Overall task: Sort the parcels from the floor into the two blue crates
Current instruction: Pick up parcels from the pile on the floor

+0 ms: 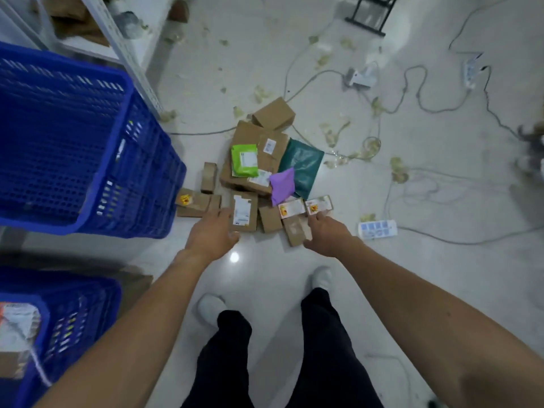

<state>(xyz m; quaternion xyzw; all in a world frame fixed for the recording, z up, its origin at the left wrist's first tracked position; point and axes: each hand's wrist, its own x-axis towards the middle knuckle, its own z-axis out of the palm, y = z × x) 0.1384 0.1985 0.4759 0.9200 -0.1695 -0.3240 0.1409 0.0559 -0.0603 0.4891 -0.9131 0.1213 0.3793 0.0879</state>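
A pile of parcels lies on the white floor: brown cardboard boxes, a green pouch (244,160), a purple pouch (282,185) and a dark green mailer (303,166). My left hand (212,234) reaches to a labelled brown box (243,212); its fingers lie along the box's left side and the thumb is at the near edge. My right hand (323,234) has curled fingers at the near edge of a small stickered box (319,205), its thumb beside a plain brown box (294,232). One blue crate (97,172) stands at the left. A second blue crate (73,313), nearer me, holds parcels.
Cables, power strips (378,229) and paper scraps are scattered over the floor to the right and behind the pile. A metal shelf post (126,51) rises behind the far crate. My feet stand just short of the pile.
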